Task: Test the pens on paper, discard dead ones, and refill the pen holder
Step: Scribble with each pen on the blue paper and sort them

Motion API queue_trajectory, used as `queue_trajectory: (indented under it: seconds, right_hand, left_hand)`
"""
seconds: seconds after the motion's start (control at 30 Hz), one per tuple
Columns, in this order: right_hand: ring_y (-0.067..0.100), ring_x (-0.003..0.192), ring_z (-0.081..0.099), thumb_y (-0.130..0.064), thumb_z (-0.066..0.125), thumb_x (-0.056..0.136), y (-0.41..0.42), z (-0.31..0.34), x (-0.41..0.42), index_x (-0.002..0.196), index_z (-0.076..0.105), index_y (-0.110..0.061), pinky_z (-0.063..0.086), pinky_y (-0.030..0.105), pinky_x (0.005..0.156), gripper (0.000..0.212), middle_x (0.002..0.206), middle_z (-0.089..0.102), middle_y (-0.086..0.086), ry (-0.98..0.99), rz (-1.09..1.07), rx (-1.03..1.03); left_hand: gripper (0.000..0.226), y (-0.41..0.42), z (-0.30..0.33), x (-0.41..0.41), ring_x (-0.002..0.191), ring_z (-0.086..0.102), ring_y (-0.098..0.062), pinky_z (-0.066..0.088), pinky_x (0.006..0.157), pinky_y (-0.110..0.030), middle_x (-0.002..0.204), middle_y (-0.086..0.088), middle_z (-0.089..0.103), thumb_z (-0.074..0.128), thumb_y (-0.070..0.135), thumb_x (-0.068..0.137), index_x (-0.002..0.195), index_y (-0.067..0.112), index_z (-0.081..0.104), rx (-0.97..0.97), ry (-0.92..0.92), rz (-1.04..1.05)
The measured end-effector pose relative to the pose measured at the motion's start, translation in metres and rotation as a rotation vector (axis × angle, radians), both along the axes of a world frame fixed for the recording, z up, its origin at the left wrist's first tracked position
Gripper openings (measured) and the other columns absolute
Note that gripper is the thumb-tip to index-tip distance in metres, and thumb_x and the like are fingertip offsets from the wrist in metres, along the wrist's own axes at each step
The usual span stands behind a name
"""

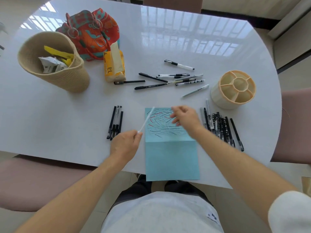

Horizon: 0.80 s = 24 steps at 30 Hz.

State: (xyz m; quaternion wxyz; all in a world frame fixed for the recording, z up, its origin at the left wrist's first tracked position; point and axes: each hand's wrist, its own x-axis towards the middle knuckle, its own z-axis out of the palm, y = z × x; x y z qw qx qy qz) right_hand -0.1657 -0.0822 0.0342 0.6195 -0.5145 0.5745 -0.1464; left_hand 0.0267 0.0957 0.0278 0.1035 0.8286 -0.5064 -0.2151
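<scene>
Fingers (137,134) of the left hand (125,145) pinch a slim white pen (146,119).

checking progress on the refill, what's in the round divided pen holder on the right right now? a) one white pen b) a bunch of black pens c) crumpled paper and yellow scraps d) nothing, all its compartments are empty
d: the pen holder shows only bare compartments, while the pens lie on the table around it and the left hand holds a white pen.

paper (171,158) at table's (67,118) near edge, pen holder (233,89) right (behind), basket (55,64) far left
</scene>
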Motion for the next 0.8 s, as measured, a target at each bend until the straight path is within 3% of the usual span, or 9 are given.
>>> queue_trajectory:
  seconds: [0.1, 0.23, 0.3, 0.4, 0.57, 0.7, 0.8]
  right_hand:
    - [0.019, 0.094, 0.065, -0.023, 0.058, 0.100, -0.056, -0.009, -0.022, 0.115, 0.068, -0.014, 0.053, 0.034, 0.084, 0.021, 0.108, 0.070, 0.005, 0.467, 0.124, -0.406]
    - [0.033, 0.116, 0.054, 0.002, 0.052, 0.091, -0.103, -0.020, -0.030, 0.129, 0.063, -0.007, 0.047, 0.040, 0.096, 0.041, 0.129, 0.057, 0.015, 0.756, 0.377, -0.673]
    - [0.036, 0.116, 0.052, 0.010, 0.050, 0.084, -0.119, -0.022, -0.029, 0.128, 0.063, -0.006, 0.047, 0.043, 0.093, 0.048, 0.126, 0.059, 0.016, 0.876, 0.530, -0.785]
    - [0.038, 0.102, 0.058, 0.008, 0.050, 0.084, -0.132, -0.025, -0.027, 0.111, 0.064, -0.004, 0.046, 0.045, 0.084, 0.032, 0.108, 0.063, 0.019, 1.038, 0.749, -0.977]
    - [0.041, 0.088, 0.063, 0.012, 0.051, 0.083, -0.123, -0.030, -0.017, 0.107, 0.066, -0.001, 0.045, 0.047, 0.086, 0.031, 0.098, 0.064, 0.023, 0.899, 0.806, -1.114]
    - [0.039, 0.083, 0.060, 0.002, 0.057, 0.090, -0.096, -0.018, -0.008, 0.118, 0.067, -0.003, 0.050, 0.045, 0.073, 0.030, 0.105, 0.063, 0.018, 0.576, 0.519, -0.967]
    - [0.018, 0.075, 0.054, -0.004, 0.064, 0.088, -0.066, -0.004, -0.007, 0.097, 0.064, -0.008, 0.049, 0.030, 0.069, 0.009, 0.090, 0.059, 0.005, 0.312, 0.303, -0.926]
  left_hand:
    - [0.052, 0.008, -0.007, 0.021, 0.058, 0.053, -0.021, 0.037, 0.054, -0.030, 0.058, 0.006, 0.052, 0.028, 0.052, 0.100, 0.062, 0.022, 0.048, 0.167, -0.148, 0.067]
    - [0.060, 0.011, -0.020, 0.039, 0.058, 0.054, -0.019, 0.039, 0.052, -0.027, 0.062, 0.005, 0.056, 0.021, 0.054, 0.100, 0.062, 0.022, 0.055, 0.329, -0.268, 0.047]
    - [0.061, 0.011, -0.024, 0.042, 0.056, 0.053, -0.018, 0.040, 0.052, -0.026, 0.064, 0.003, 0.057, 0.020, 0.054, 0.100, 0.065, 0.021, 0.058, 0.413, -0.315, 0.033]
    - [0.058, 0.013, -0.028, 0.046, 0.051, 0.047, -0.016, 0.039, 0.052, -0.025, 0.063, 0.003, 0.051, 0.022, 0.052, 0.100, 0.063, 0.019, 0.052, 0.514, -0.339, 0.029]
    - [0.063, 0.019, -0.028, 0.049, 0.048, 0.047, -0.017, 0.042, 0.052, -0.025, 0.056, 0.002, 0.049, 0.026, 0.058, 0.099, 0.061, 0.017, 0.055, 0.578, -0.346, 0.079]
    - [0.067, 0.019, -0.020, 0.042, 0.050, 0.052, -0.016, 0.041, 0.050, -0.025, 0.056, 0.004, 0.055, 0.026, 0.067, 0.096, 0.057, 0.019, 0.054, 0.445, -0.283, 0.043]
    - [0.051, 0.010, -0.011, 0.028, 0.058, 0.054, -0.016, 0.038, 0.053, -0.029, 0.058, 0.007, 0.055, 0.040, 0.060, 0.095, 0.062, 0.022, 0.051, 0.220, -0.100, 0.025]
